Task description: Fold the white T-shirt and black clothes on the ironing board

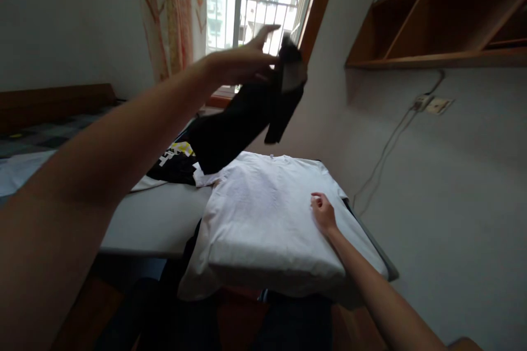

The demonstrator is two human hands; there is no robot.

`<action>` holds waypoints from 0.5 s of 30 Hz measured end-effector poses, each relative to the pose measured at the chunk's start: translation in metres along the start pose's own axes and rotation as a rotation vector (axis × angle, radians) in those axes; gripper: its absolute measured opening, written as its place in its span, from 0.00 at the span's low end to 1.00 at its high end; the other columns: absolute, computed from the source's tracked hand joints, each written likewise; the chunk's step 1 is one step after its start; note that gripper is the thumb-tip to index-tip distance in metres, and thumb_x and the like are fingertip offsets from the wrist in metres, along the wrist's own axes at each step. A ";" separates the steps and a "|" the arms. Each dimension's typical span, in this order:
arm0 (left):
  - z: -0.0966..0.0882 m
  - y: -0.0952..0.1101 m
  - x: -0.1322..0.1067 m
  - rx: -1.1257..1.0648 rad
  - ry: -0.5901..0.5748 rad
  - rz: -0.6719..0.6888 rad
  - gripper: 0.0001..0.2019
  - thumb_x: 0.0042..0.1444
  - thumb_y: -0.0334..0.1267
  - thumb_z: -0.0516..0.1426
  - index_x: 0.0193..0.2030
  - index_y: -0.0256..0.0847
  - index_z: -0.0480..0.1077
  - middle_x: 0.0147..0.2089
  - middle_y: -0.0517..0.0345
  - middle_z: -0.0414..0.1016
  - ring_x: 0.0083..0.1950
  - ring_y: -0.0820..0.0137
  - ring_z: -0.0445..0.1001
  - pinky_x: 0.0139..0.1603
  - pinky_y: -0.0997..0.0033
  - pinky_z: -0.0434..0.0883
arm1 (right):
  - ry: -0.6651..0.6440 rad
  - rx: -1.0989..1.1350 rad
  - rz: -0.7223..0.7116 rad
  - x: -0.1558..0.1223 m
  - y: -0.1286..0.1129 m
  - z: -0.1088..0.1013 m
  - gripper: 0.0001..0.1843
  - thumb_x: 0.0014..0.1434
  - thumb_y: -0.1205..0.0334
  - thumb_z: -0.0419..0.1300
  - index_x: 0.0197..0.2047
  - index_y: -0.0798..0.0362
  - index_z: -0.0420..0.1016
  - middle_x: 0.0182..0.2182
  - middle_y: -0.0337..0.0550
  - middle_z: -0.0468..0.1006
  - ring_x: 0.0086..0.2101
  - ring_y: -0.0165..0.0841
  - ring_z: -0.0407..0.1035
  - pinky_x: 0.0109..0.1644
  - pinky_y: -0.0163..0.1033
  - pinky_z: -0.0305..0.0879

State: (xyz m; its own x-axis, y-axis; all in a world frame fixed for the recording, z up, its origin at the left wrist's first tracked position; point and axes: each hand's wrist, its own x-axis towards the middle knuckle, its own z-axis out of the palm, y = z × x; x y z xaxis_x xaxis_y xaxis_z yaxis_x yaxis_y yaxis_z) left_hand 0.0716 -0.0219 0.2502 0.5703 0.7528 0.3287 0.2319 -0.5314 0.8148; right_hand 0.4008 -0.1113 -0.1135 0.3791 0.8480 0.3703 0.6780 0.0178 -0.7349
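Black cloth aloft, white T-shirt spread below

The hands are well apart. The left hand (249, 63) is raised, its fingers at the black cloth (236, 126); blur hides whether they grip it. The right hand (323, 213), loosely curled, is at the white T-shirt (267, 214); whether it pinches any fabric, I cannot tell. The shirt spreads leftward from the right hand and below the left, draped over the near side of the worktop (381, 252). Left of it, below the raised forearm, lies dark printed cloth (177, 167).

Both fabrics should handle light and limp, neither fragile, the shirt creasing easily. Its shoulders or hem corners look the surest holds; the black cloth probably wants a bunched edge.
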 end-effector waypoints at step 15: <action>0.095 -0.222 -0.140 0.874 -0.525 -0.134 0.34 0.47 0.42 0.66 0.63 0.42 0.67 0.59 0.45 0.73 0.54 0.54 0.75 0.51 0.65 0.70 | -0.407 -0.030 0.101 0.023 -0.011 -0.017 0.25 0.47 0.50 0.69 0.45 0.55 0.75 0.32 0.46 0.78 0.30 0.34 0.72 0.31 0.36 0.67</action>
State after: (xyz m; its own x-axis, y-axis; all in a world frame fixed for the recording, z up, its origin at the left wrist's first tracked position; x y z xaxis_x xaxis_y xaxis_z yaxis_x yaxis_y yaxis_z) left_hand 0.0155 -0.0459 -0.0224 0.7218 0.6732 -0.1607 0.6915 -0.7109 0.1280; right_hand 0.4130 -0.1014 -0.0873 0.1693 0.9848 0.0381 0.6703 -0.0867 -0.7370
